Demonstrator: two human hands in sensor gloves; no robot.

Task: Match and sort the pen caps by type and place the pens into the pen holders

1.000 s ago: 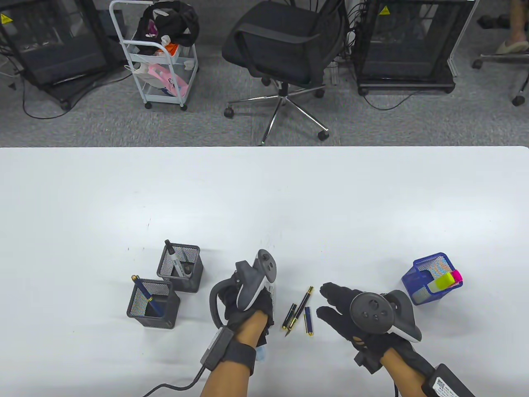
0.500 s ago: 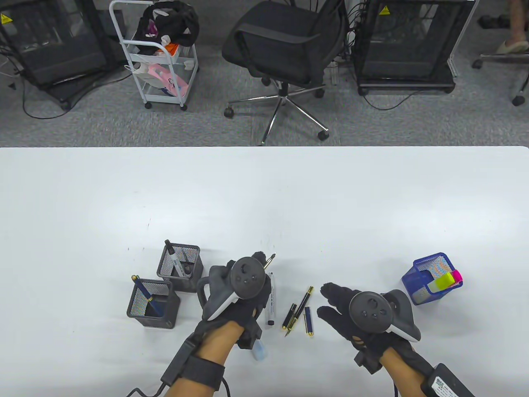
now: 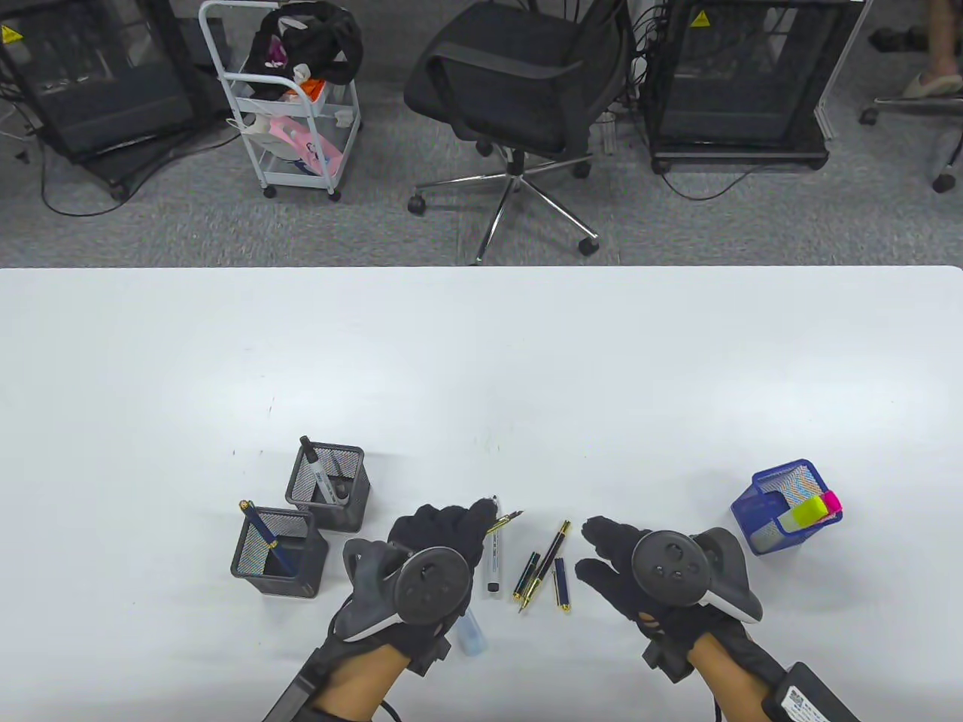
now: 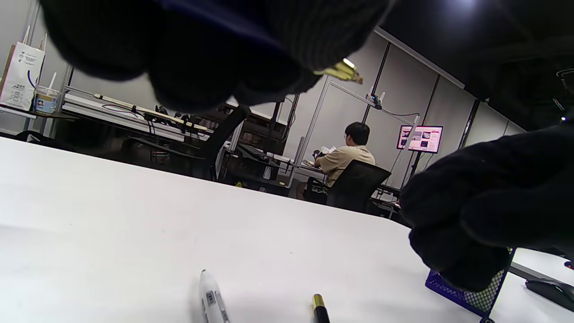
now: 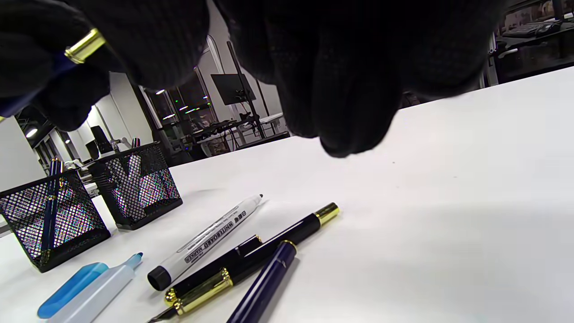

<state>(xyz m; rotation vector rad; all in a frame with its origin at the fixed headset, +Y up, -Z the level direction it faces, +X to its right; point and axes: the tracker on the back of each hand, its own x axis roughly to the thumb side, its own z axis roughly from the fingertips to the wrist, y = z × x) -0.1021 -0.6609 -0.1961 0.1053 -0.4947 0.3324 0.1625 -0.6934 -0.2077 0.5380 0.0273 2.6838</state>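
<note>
My left hand (image 3: 475,520) grips a blue fountain pen whose gold nib (image 3: 514,517) points right; the nib (image 4: 343,72) pokes out under the gloved fingers in the left wrist view. On the table between my hands lie a white whiteboard marker (image 3: 493,558), an uncapped black-and-gold pen (image 3: 547,560), a black cap (image 3: 527,574) and a blue cap (image 3: 561,583). A blue highlighter (image 3: 471,633) lies by my left wrist. My right hand (image 3: 598,547) hovers just right of the blue cap, fingers relaxed and holding nothing.
Two black mesh holders stand at the left: the far one (image 3: 328,489) has a marker, the near one (image 3: 279,554) a blue pen. A blue mesh holder (image 3: 782,505) with yellow and pink highlighters stands at the right.
My left hand lifted the fountain pen, turned over and drew back toward the near edge, swinging the nib rightward and uncovering the whiteboard marker. The right hand barely moved.
</note>
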